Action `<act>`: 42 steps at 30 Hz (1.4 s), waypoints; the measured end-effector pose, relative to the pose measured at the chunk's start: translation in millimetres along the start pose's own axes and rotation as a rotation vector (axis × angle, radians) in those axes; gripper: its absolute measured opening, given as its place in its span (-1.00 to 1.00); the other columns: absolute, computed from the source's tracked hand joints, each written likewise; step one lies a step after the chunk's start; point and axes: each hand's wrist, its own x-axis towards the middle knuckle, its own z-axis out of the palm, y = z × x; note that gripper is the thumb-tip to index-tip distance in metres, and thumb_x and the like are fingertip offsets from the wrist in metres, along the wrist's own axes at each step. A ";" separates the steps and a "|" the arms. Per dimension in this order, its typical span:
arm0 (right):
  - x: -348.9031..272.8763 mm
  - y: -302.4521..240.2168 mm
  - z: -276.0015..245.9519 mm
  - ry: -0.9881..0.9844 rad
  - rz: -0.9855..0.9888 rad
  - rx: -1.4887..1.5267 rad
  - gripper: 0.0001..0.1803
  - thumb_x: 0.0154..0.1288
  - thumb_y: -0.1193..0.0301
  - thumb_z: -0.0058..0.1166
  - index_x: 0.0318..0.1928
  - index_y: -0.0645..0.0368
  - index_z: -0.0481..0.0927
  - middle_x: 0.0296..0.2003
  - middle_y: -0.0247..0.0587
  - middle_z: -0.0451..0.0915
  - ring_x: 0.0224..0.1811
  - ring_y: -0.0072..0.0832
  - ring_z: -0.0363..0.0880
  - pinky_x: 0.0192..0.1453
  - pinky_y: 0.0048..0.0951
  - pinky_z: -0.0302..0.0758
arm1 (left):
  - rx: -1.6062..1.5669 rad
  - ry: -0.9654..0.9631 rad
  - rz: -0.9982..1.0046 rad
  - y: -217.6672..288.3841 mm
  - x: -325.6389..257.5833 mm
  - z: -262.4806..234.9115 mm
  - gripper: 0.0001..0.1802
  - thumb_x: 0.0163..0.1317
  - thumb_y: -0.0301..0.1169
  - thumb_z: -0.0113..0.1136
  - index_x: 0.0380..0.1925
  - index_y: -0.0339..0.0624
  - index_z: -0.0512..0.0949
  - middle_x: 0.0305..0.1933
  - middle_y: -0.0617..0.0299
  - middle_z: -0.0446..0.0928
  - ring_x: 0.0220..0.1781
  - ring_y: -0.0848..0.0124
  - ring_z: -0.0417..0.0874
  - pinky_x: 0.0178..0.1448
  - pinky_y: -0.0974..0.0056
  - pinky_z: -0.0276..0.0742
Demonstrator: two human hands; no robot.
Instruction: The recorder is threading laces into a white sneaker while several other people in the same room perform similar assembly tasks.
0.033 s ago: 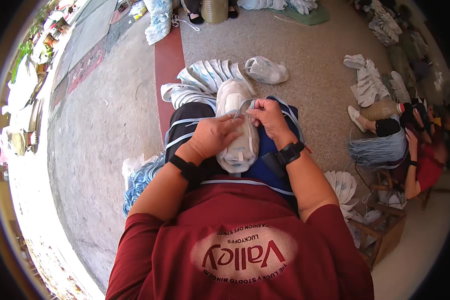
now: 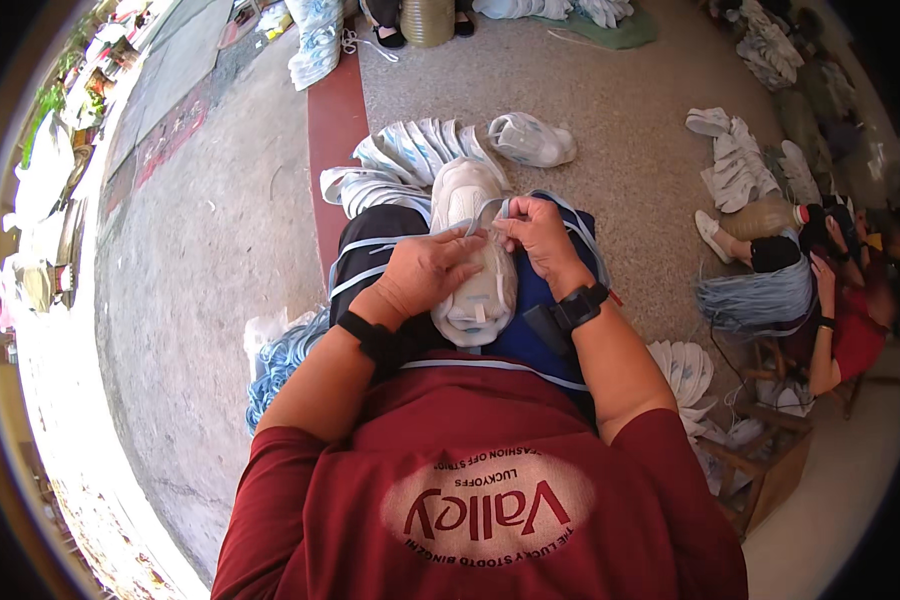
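A white upper of a sports shoe (image 2: 482,292) lies lengthwise on my lap, its toe pointing away from me. My left hand (image 2: 422,272) is closed at its left side, thumb and fingertips pinching a pale blue shoelace (image 2: 390,239) over the eyelets. Over the right edge of the shoe, my right hand (image 2: 538,236) is closed in a pinch on the lace by the eyelets. Part of the lace is hidden under my fingers. Beneath the shoe a blue cloth (image 2: 532,300) covers my right thigh, with loose laces trailing over it.
Beyond my knees stand rows of white shoe uppers (image 2: 425,150), with a single shoe upper (image 2: 533,140) beside them. A bundle of blue laces (image 2: 285,370) is at my left. A co-worker (image 2: 850,320) in red sits at right, near a wooden stool (image 2: 770,465).
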 end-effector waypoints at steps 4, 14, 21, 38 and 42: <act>6.0 1.7 3.1 0.024 -0.070 -0.048 -0.86 0.10 0.57 0.09 -0.56 0.24 0.44 -0.67 -0.37 0.45 -0.67 -0.70 0.37 -0.57 -0.65 0.30 | -0.003 0.095 0.028 -6.7 -0.3 4.8 -0.65 0.05 -0.27 0.21 -0.12 -0.06 0.53 -0.05 0.19 0.55 -0.28 0.17 0.63 -0.22 0.23 0.56; 8.7 -2.0 20.3 0.136 -0.466 -1.137 -0.83 -0.05 0.46 0.13 -0.47 0.26 0.43 -0.52 0.16 0.51 -0.40 0.02 0.53 -0.32 -0.09 0.45 | -0.030 0.076 0.022 -1.5 5.2 5.6 -0.63 0.05 -0.33 0.19 -0.07 -0.05 0.52 -0.02 0.12 0.53 -0.15 0.12 0.61 -0.13 0.19 0.56; 21.2 23.6 22.5 0.424 -0.354 -0.675 -0.78 -0.18 0.51 0.22 -0.62 0.30 0.41 -0.66 -0.03 0.47 -0.61 -0.24 0.45 -0.49 -0.32 0.35 | 0.290 0.102 0.045 22.6 1.4 5.3 -0.68 0.07 -0.37 0.14 -0.13 -0.14 0.53 -0.07 0.14 0.55 -0.29 0.20 0.63 -0.25 0.22 0.56; -16.1 12.5 43.5 0.248 -0.361 -1.084 -0.88 -0.05 0.48 0.05 -0.46 0.28 0.53 -0.36 0.09 0.50 -0.20 -0.07 0.49 -0.13 -0.16 0.48 | 0.441 0.084 -0.023 22.7 3.6 16.8 -0.75 0.06 -0.43 0.07 -0.21 -0.13 0.56 -0.15 0.07 0.57 -0.41 0.17 0.63 -0.34 0.20 0.56; 1.8 13.1 34.9 0.184 -0.407 -1.121 -0.91 -0.11 0.50 0.09 -0.58 0.28 0.58 -0.42 0.09 0.56 -0.25 -0.09 0.50 -0.12 -0.22 0.47 | 0.447 0.045 0.013 20.0 5.4 12.0 -0.72 0.05 -0.43 0.08 -0.19 -0.15 0.55 -0.14 0.09 0.57 -0.38 0.19 0.64 -0.32 0.21 0.57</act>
